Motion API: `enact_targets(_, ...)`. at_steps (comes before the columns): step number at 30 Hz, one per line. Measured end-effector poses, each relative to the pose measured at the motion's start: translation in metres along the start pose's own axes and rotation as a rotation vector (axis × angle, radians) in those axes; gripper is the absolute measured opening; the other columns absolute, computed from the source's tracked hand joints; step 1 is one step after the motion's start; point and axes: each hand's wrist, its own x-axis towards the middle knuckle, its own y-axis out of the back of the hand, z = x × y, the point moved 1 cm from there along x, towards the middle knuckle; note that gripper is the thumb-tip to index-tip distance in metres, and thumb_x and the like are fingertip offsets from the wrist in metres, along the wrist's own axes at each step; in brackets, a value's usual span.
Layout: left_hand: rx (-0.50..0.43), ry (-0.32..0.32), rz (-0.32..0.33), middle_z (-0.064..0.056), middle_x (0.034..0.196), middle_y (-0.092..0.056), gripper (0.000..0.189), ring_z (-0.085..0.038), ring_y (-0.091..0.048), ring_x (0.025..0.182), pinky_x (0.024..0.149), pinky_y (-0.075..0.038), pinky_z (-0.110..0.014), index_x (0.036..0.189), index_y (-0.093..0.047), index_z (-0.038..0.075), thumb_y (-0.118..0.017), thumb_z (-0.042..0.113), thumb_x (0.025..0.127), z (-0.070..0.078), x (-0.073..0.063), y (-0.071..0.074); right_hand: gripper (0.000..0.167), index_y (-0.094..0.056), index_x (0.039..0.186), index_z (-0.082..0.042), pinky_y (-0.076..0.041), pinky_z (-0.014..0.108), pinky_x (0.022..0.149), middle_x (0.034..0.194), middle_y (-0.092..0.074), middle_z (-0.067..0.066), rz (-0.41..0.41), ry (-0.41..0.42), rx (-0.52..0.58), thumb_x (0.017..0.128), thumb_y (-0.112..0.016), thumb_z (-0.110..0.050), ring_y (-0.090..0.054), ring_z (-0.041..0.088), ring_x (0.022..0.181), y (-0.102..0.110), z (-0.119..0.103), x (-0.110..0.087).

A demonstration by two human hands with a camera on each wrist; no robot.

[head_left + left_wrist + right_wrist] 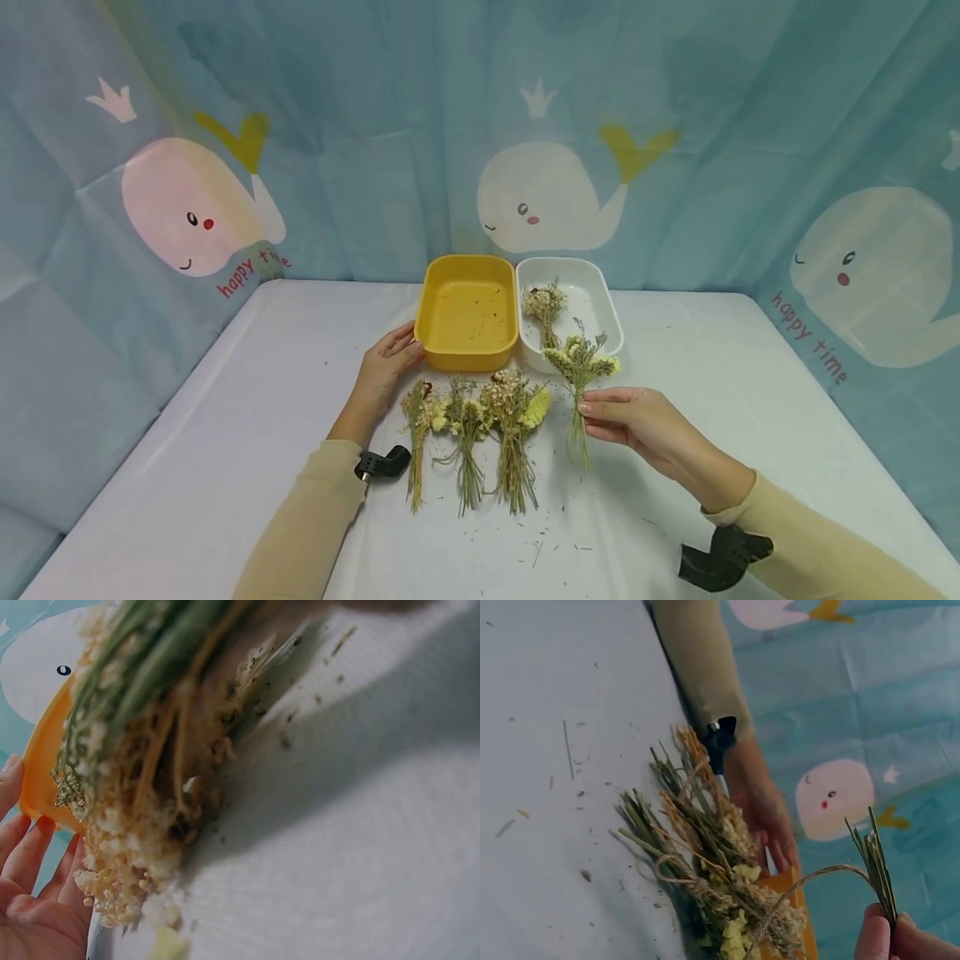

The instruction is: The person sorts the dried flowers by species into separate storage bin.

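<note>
My right hand [651, 422] pinches a small dried-flower bunch [579, 367] by its stems between thumb and fingers. The yellow-green blooms point up and overlap the near edge of the white tray [596, 293]. In the right wrist view, the thumb and fingertips close on the green stems [881, 881]. My left hand [384, 367] rests against the left side of the yellow tray [467, 302], its fingers fairly straight along the outer wall. Part of that hand [41, 900] also shows in the left wrist view, beside the tray's orange-looking wall.
Three dried-flower bunches lie in a row before the trays: a thin one [417, 442], a middle one [469, 450] and a fuller one [516, 442]. Another bunch [546, 307] lies in the white tray. Plant bits [537, 554] litter the white table. A whale-print curtain [375, 192] hangs behind.
</note>
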Motion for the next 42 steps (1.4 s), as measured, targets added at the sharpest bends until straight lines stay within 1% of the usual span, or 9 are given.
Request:
enact_targets(6,-0.009,0.006,-0.006,-0.01,0.157,-0.042,0.059,-0.027,-0.047,0.141,0.098,-0.056,-0.021,0.152,-0.041,0.011,-0.064,0.013,0.098,0.0,0.0,-0.001,0.051,-0.044,0.139,0.017,-0.061,0.019,0.083,0.096,-0.073,-0.003,-0.008,0.015,0.034,0.097,-0.062,-0.005,-0.073,0.005,0.086,-0.006,-0.013,0.014)
enact_targets(15,-0.013,0.003,0.005,-0.01,0.156,-0.043,0.057,-0.027,-0.048,0.14,0.095,-0.057,-0.018,0.152,-0.042,0.011,-0.063,0.011,0.098,0.0,0.001,0.0,0.05,-0.044,0.14,0.016,-0.062,0.019,0.082,0.092,-0.074,-0.003,-0.016,0.028,0.071,0.098,-0.06,-0.003,-0.073,0.005,0.083,-0.015,-0.032,0.038)
enact_targets(19,-0.009,0.002,0.007,-0.01,0.156,-0.044,0.058,-0.027,-0.048,0.139,0.096,-0.057,-0.019,0.152,-0.042,0.011,-0.063,0.012,0.098,0.0,0.001,0.0,0.048,-0.043,0.141,0.015,-0.061,0.018,0.081,0.09,-0.073,-0.003,0.001,0.015,0.088,0.098,-0.058,-0.002,-0.072,0.005,0.08,-0.018,-0.039,0.05)
enact_targets(24,-0.016,0.0,0.003,-0.009,0.156,-0.044,0.058,-0.027,-0.049,0.139,0.098,-0.056,-0.021,0.152,-0.043,0.011,-0.064,0.014,0.098,0.002,0.001,0.0,0.048,-0.042,0.143,0.012,-0.061,0.017,0.081,0.092,-0.071,-0.003,0.023,0.003,0.124,0.099,-0.056,0.0,-0.071,0.005,0.08,-0.022,-0.045,0.064)
enact_targets(28,-0.008,-0.016,-0.016,-0.01,0.157,-0.042,0.058,-0.027,-0.047,0.141,0.1,-0.055,-0.023,0.152,-0.042,0.011,-0.063,0.014,0.098,0.003,0.001,0.0,0.047,-0.043,0.144,0.01,-0.061,0.017,0.083,0.093,-0.07,-0.003,0.039,0.002,0.163,0.1,-0.055,0.0,-0.07,0.006,0.083,-0.027,-0.05,0.073)
enact_targets(31,0.01,-0.026,-0.028,-0.01,0.157,-0.042,0.058,-0.028,-0.046,0.141,0.099,-0.055,-0.021,0.152,-0.041,0.01,-0.063,0.014,0.099,0.003,0.0,0.0,0.047,-0.043,0.145,0.008,-0.061,0.018,0.084,0.093,-0.07,-0.003,0.046,-0.001,0.18,0.1,-0.054,0.0,-0.07,0.006,0.084,-0.032,-0.055,0.078)
enact_targets(36,0.025,-0.026,-0.01,-0.012,0.156,-0.043,0.057,-0.027,-0.047,0.141,0.096,-0.056,-0.017,0.152,-0.041,0.01,-0.062,0.013,0.099,0.003,-0.004,0.0,0.046,-0.045,0.145,0.006,-0.061,0.016,0.08,0.089,-0.07,-0.003,0.068,0.015,0.205,0.1,-0.054,-0.001,-0.07,0.005,0.079,-0.04,-0.067,0.093)
enact_targets(39,0.031,-0.027,-0.011,-0.012,0.156,-0.043,0.057,-0.028,-0.047,0.14,0.097,-0.056,-0.018,0.152,-0.041,0.011,-0.062,0.013,0.099,0.001,-0.006,-0.001,0.044,-0.048,0.143,0.005,-0.061,0.014,0.075,0.087,-0.071,-0.002,0.096,0.02,0.214,0.1,-0.056,-0.001,-0.07,0.005,0.076,-0.043,-0.075,0.102)
enact_targets(42,0.037,-0.039,-0.023,-0.011,0.157,-0.041,0.057,-0.028,-0.046,0.142,0.099,-0.055,-0.02,0.153,-0.04,0.011,-0.061,0.013,0.099,0.003,-0.005,0.0,0.043,-0.05,0.142,0.005,-0.061,0.015,0.074,0.087,-0.07,-0.002,0.109,0.025,0.21,0.099,-0.056,-0.001,-0.07,0.005,0.076,-0.046,-0.086,0.11)
